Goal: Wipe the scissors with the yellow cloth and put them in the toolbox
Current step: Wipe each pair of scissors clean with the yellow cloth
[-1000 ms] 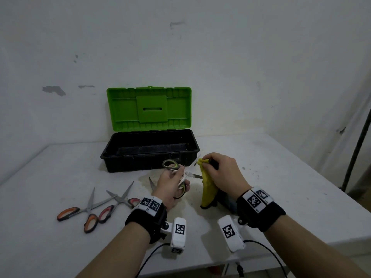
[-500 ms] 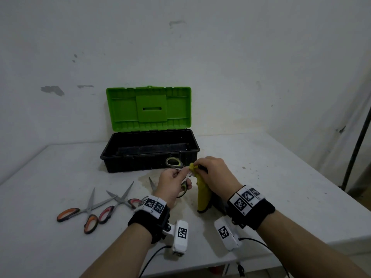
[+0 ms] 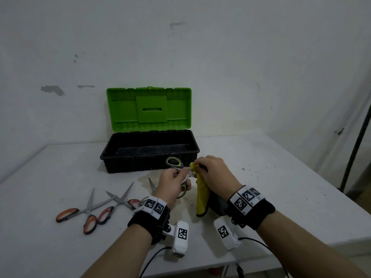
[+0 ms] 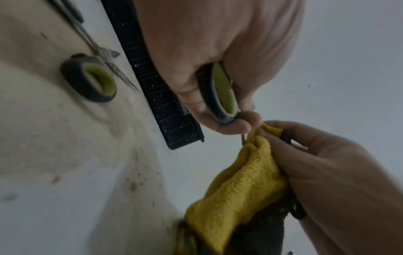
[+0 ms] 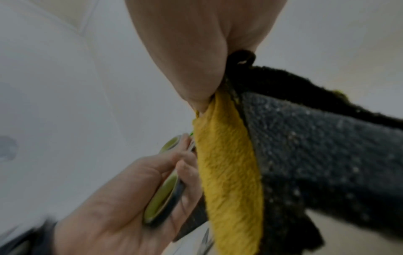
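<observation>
My left hand [image 3: 173, 182] grips green-handled scissors [image 3: 175, 163] by the lower handle loop [image 4: 222, 94], just in front of the open toolbox [image 3: 149, 157]. My right hand [image 3: 213, 170] pinches the yellow cloth [image 3: 201, 197] around the blades close to the handles; the blades are hidden by cloth and fingers. The cloth [image 5: 229, 172] hangs down, with a dark grey side [image 5: 316, 155] behind the yellow one. The black toolbox has its green lid [image 3: 149, 109] standing up, and its inside looks bare.
Two orange-handled scissors [image 3: 88, 210] lie on the white table [image 3: 281, 187] at the left. Another green-handled pair [image 4: 91, 81] lies under my left hand near the toolbox front. A dark pole [image 3: 355, 145] stands at the right. The wall rises right behind the toolbox.
My right hand has slid the cloth leftward along the blades toward the handles, closing up to my left hand. The left hand has stayed about where it was.
</observation>
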